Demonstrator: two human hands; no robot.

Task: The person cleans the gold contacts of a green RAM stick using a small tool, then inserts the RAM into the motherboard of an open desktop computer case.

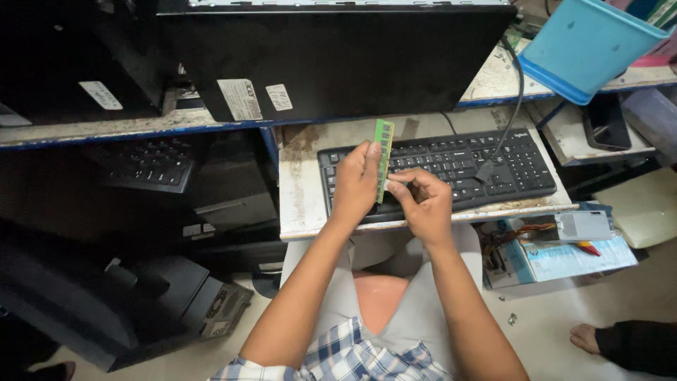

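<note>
Our left hand (pixel 356 185) and right hand (pixel 423 201) both pinched the green memory stick (pixel 383 159), held upright above the black keyboard (pixel 493 166) at twelve o'clock; a blue bin (pixel 585 46) stood at two o'clock.

One camera sits on my head and looks steeply down and forward over my forearms. It is close to my left hand (pixel 357 185) and right hand (pixel 423 204), which fill the centre above the keyboard (pixel 493 162). The frame's top reaches the dark computer case (pixel 338 56), its bottom my lap and floor.
</note>
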